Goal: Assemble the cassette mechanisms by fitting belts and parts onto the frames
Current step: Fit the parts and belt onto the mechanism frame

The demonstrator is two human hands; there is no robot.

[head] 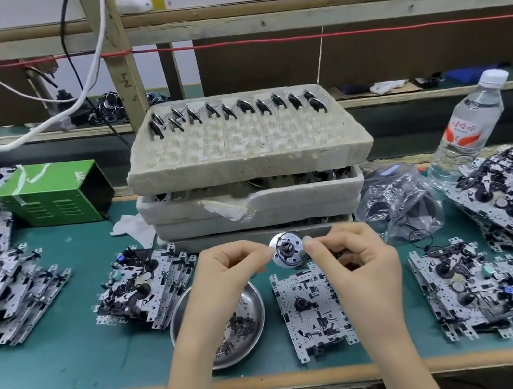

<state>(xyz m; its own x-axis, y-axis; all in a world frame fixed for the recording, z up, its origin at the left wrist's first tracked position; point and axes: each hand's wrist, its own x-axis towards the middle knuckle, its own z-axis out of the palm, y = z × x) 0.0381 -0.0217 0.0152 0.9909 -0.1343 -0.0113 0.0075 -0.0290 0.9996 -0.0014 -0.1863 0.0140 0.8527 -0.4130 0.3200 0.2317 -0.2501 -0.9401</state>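
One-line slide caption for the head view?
Left hand and right hand pinch a round silver wheel above a perforated metal cassette frame, beside a steel dish of small dark rings.

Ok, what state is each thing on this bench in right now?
Flywheel: pinched between both hands, above the table.
Left hand: pinches flywheel.
Right hand: pinches flywheel.
Frame: flat on table, no flywheel.
Water bottle: upright, capped.
Foam tray: only back row filled.
Steel bowl: holds small rings.
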